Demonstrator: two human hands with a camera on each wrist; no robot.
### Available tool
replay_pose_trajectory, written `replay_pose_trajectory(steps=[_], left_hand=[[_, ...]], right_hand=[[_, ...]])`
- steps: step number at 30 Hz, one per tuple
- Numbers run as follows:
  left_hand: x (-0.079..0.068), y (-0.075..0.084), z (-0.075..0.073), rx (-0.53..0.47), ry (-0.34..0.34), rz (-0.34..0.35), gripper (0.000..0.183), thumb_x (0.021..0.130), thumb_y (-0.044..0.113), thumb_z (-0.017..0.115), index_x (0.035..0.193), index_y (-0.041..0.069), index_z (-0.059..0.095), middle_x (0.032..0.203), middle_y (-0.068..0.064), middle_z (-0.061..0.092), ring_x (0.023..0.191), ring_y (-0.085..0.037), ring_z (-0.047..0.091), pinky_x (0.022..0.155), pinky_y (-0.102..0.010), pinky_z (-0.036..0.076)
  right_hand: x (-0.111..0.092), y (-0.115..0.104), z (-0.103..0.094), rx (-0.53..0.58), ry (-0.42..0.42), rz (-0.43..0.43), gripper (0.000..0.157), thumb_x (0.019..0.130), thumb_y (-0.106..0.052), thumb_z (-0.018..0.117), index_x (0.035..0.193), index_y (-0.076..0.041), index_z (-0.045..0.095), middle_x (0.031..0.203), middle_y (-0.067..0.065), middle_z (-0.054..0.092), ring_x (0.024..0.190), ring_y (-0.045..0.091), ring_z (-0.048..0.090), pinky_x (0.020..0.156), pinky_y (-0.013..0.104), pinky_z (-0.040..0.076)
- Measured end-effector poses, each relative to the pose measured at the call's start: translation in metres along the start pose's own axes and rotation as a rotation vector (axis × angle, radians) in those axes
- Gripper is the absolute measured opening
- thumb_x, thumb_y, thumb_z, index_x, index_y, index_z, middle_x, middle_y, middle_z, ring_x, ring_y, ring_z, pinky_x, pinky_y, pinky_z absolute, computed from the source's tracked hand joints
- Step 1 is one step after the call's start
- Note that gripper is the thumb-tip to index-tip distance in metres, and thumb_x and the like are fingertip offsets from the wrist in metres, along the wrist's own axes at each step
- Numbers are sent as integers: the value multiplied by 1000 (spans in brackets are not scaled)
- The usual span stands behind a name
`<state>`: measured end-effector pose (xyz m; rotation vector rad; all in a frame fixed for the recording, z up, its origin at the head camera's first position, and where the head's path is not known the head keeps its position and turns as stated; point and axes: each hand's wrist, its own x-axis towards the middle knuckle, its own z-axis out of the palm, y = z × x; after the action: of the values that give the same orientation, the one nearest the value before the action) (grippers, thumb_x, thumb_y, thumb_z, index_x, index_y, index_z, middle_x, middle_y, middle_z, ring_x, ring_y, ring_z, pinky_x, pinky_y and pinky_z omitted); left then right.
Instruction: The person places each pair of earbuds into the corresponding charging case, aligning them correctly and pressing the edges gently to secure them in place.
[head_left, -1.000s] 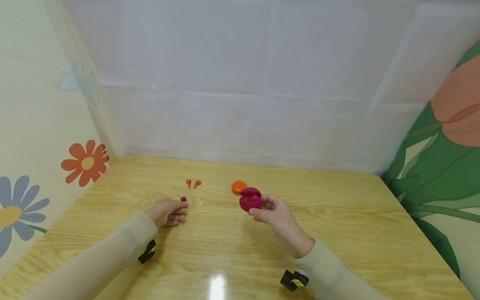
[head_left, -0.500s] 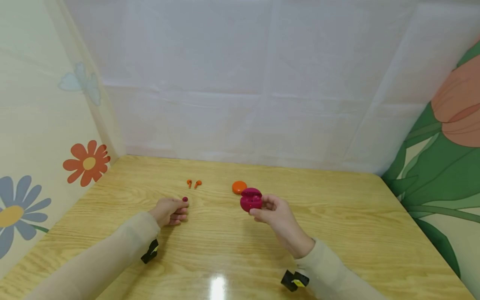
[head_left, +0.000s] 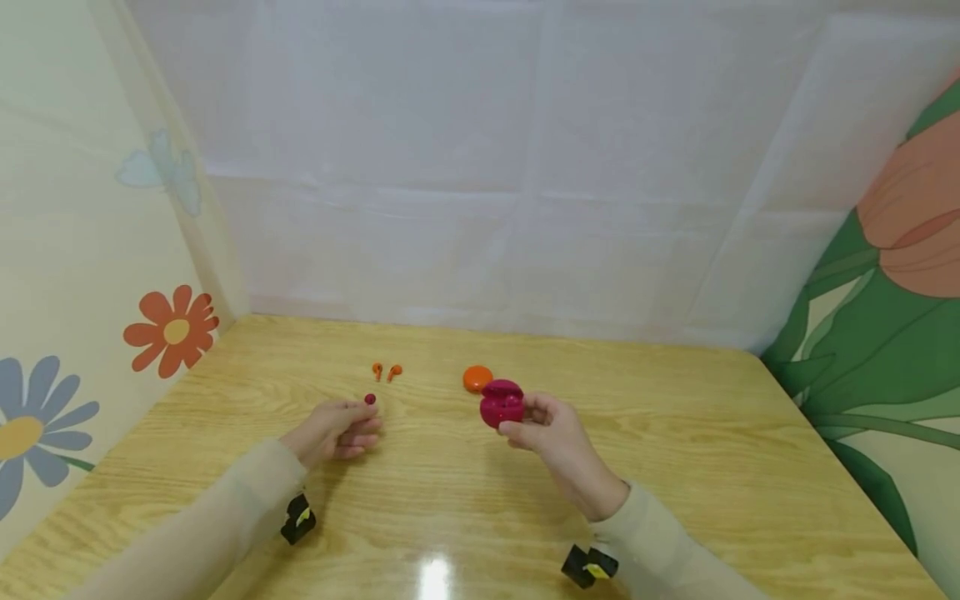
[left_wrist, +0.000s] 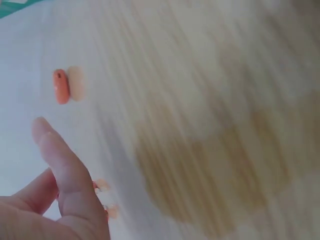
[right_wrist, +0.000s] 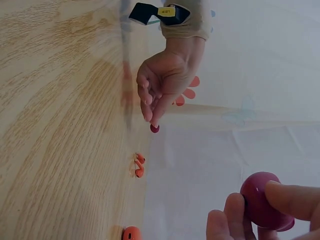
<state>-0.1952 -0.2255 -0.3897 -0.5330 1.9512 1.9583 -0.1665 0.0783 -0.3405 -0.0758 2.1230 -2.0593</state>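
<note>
My left hand pinches a small magenta earbud between thumb and index finger, over the left part of the table. In the right wrist view this earbud sits at the fingertips, raised off the wood. My right hand grips a round magenta earbud case by its right side. The lid of the case stands raised, with its hollow toward the head camera. From the right wrist, only the smooth outer shell of the case shows.
Two orange earbuds with stems lie on the wooden table beyond my left hand. A closed orange case rests just behind the magenta one. White cloth hangs at the back; flowered panels flank both sides.
My left wrist has dropped back slightly and the hand has turned a little, still pinching the magenta earbud. The right hand and the case have stayed nearly in place.
</note>
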Motion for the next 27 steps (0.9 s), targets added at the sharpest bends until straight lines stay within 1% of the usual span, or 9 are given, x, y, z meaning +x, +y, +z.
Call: replay_pose_trajectory(steps=[6, 9, 12, 16, 23, 27], left_hand=[[-12, -3, 4, -68, -21, 42, 14, 100, 17, 56, 103, 3, 54, 83, 1, 71, 67, -13, 70, 58, -22, 53], [-16, -4, 8, -81, -30, 55, 15, 100, 18, 57, 104, 4, 54, 83, 1, 71, 68, -13, 70, 59, -22, 53], [-20, -4, 11, -82, -24, 58, 20, 100, 19, 57, 109, 3, 53, 83, 2, 71, 68, -12, 70, 59, -22, 52], [-25, -4, 15, -87, -28, 65, 29, 100, 22, 58, 118, 1, 49, 86, 1, 71, 69, -11, 69, 60, -22, 52], [-33, -6, 22, -102, -47, 74, 25, 99, 21, 58, 116, 4, 49, 86, 3, 71, 63, -9, 67, 58, -21, 52], [-38, -7, 27, -90, -70, 96, 35, 99, 23, 58, 124, 1, 45, 93, 0, 71, 66, -9, 67, 60, -21, 52]], right_hand=[[-1, 2, 0, 4, -8, -7, 30, 87, 5, 67, 114, 11, 57, 102, 14, 64, 85, 19, 60, 75, 33, 55], [-1, 3, 0, 8, -11, -6, 29, 87, 5, 67, 114, 11, 57, 102, 14, 64, 85, 18, 60, 75, 33, 55], [-1, 4, 0, 12, -14, -6, 30, 87, 5, 67, 114, 11, 57, 102, 14, 64, 85, 18, 60, 75, 33, 55], [-1, 4, 0, 13, -16, -9, 30, 87, 4, 67, 114, 11, 57, 102, 14, 63, 85, 18, 60, 75, 33, 55], [-1, 4, 0, 18, -20, -16, 28, 86, 6, 66, 112, 12, 57, 100, 14, 63, 85, 18, 60, 76, 33, 54], [-1, 4, 1, 17, -18, -17, 27, 86, 6, 66, 111, 11, 57, 100, 14, 63, 85, 18, 60, 76, 33, 54]])
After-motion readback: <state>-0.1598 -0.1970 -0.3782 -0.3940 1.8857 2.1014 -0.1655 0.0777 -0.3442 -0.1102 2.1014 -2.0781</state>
